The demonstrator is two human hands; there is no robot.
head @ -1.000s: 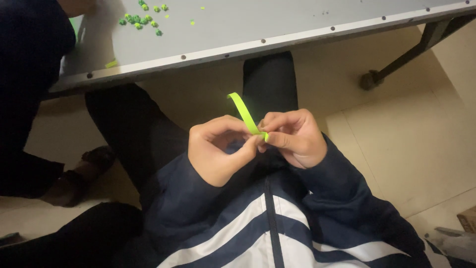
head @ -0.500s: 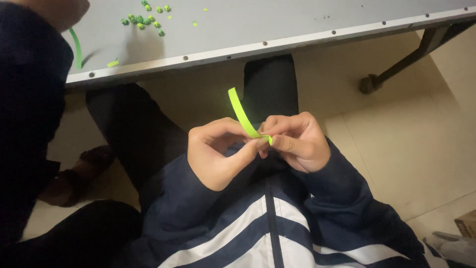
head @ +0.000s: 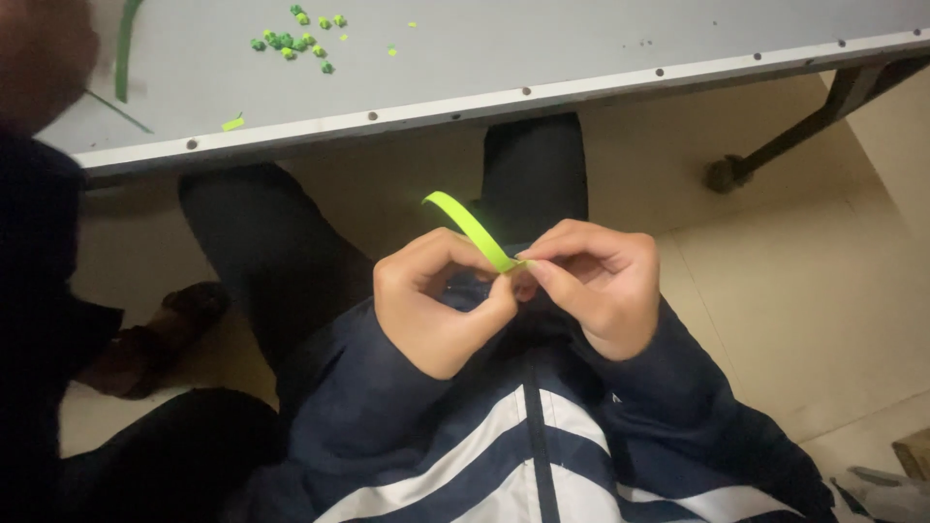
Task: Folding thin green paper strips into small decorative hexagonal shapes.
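Paper strip (head: 473,229) between both hands — table (head: 581,58) ahead, small pieces (head: 295,39) on it.

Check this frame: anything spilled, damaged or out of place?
Nothing damaged. Both hands, left hand and right hand, pinch a green paper strip. Small green pieces lie loosely scattered on the grey table.
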